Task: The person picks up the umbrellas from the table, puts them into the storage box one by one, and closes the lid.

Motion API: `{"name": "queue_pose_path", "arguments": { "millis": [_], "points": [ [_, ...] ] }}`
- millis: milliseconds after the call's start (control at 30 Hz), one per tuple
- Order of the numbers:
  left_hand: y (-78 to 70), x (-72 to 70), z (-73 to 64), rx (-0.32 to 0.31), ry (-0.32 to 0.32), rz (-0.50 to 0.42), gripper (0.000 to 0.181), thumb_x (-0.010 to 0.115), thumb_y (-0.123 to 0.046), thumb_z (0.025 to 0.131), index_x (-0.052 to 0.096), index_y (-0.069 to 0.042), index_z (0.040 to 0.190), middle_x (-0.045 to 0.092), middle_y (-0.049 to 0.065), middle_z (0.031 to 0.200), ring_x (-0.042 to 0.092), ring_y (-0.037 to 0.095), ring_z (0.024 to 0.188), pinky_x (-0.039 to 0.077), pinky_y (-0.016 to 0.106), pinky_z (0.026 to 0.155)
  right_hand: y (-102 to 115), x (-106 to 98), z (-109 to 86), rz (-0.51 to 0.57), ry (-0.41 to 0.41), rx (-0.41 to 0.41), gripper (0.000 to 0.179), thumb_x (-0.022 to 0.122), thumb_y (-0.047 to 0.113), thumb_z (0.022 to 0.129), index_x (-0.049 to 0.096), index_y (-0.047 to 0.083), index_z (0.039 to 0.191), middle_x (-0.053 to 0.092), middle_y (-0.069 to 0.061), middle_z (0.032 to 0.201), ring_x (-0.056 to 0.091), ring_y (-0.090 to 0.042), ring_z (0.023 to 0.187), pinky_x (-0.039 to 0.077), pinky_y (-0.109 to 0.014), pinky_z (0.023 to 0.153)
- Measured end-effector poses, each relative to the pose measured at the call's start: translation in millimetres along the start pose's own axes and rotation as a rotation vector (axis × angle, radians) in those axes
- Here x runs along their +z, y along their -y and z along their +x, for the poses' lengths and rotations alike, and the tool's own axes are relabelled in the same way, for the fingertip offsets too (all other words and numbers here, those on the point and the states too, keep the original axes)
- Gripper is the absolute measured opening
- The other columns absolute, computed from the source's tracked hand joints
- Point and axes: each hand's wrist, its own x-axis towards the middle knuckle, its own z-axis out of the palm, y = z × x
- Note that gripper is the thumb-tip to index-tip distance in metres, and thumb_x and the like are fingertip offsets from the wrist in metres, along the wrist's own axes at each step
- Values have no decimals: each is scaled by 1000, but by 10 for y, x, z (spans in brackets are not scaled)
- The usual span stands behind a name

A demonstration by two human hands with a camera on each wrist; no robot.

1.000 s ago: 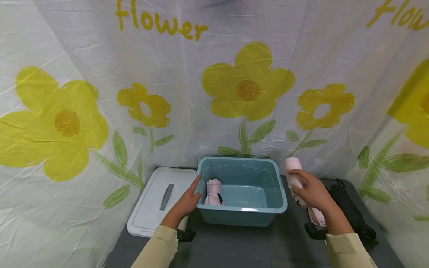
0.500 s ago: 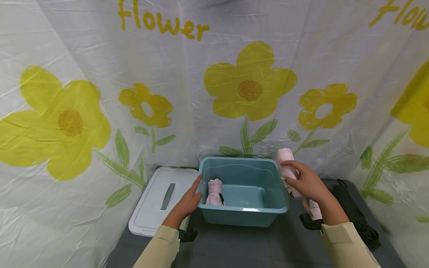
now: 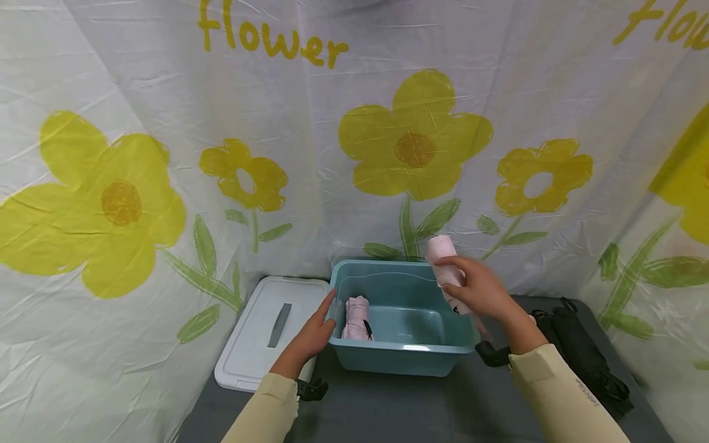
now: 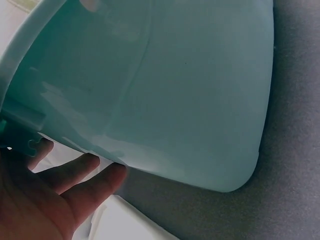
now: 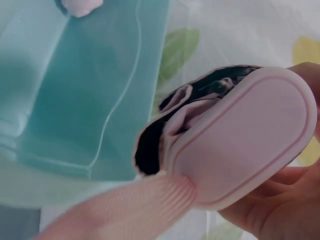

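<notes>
My right hand [image 3: 480,290] grips a pink folded umbrella [image 3: 442,247] over the right end of a blue-green plastic bin [image 3: 399,363]. The umbrella is tilted; in the right wrist view its oval pink handle end [image 5: 245,140] and a pink wrist strap [image 5: 130,210] face the camera. Another pink folded umbrella [image 3: 356,317] lies in the left part of the bin. My left hand [image 3: 310,337] rests at the bin's left rim. In the left wrist view its extended fingers [image 4: 102,187] touch the bin's outer side.
Left of the bin lies a white lid [image 3: 249,332] with a grey handle. A black folded umbrella [image 3: 587,351] lies on the dark grey table [image 3: 399,406] at the right. Behind hangs a white flower-print sheet [image 3: 310,123].
My right hand has carried the pink umbrella leftward, from beside the bin to over its right end. The left hand has stayed at the left rim.
</notes>
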Motion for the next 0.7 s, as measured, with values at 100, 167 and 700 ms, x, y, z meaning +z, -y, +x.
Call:
{"name": "queue_pose_path", "arguments": {
  "millis": [100, 167, 700],
  "points": [
    [8, 0, 3, 10, 5, -3, 66, 34, -8, 97, 11, -22, 158, 16, 18, 161, 20, 40, 146, 25, 61, 112, 35, 58, 95, -4, 3, -31, 46, 69, 19, 89, 57, 20, 133, 53, -17, 137, 58, -35, 110, 52, -50, 78],
    [8, 1, 1, 12, 10, -3, 66, 34, -9, 97, 11, -21, 158, 16, 17, 161, 20, 39, 146, 25, 61, 112, 62, 98, 160, -1, 11, -45, 46, 69, 18, 88, 58, 20, 133, 53, -16, 137, 58, -35, 111, 52, -49, 78],
    [-1, -14, -11, 13, 12, 1, 66, 35, -8, 98, 11, -21, 158, 16, 17, 161, 22, 39, 146, 27, 61, 111, 190, 591, 517, 42, 129, -90, 47, 70, 13, 86, 59, 18, 132, 55, -17, 131, 54, -33, 110, 51, -47, 79]
  ]
}}
